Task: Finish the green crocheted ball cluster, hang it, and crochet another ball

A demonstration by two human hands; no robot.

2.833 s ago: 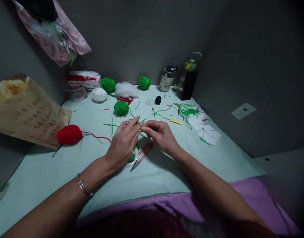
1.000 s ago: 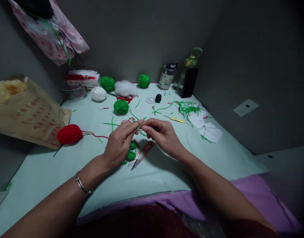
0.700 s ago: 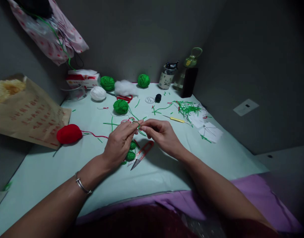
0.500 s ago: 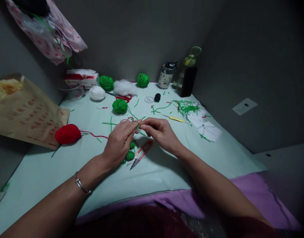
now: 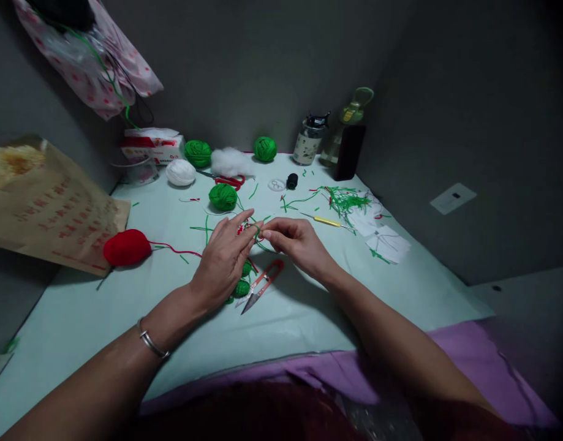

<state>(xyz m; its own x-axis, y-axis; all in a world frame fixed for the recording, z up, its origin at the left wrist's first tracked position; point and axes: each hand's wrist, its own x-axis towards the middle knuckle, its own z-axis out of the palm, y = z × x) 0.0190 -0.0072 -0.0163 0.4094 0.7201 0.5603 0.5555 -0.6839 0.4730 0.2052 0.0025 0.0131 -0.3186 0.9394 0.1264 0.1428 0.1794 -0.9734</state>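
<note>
My left hand [image 5: 222, 257] pinches green yarn [image 5: 258, 233] between thumb and a finger, while its other fingers stretch out. Close against it, my right hand [image 5: 299, 244] is closed, thumb and forefinger pressed on the same yarn. Some red yarn shows behind the left fingers; the work itself is mostly covered. Below the hands lie small green crocheted pieces [image 5: 241, 288], partly hidden by the left hand. Orange-handled thread snips [image 5: 263, 285] rest beside them. A green yarn ball [image 5: 223, 196] sits just beyond the fingers.
To the left are a red yarn ball [image 5: 127, 248] and a paper bag [image 5: 65, 214]. Along the back stand a white yarn ball [image 5: 181, 173], stuffing [image 5: 232, 162], red-handled scissors [image 5: 230, 182] and a jar [image 5: 307, 144]. A yellow-handled crochet hook [image 5: 327, 220] and green scraps [image 5: 348, 199] lie right.
The fingers of my left hand have lifted and spread away from the yarn, uncovering some red behind them. My right hand has stayed almost in place.
</note>
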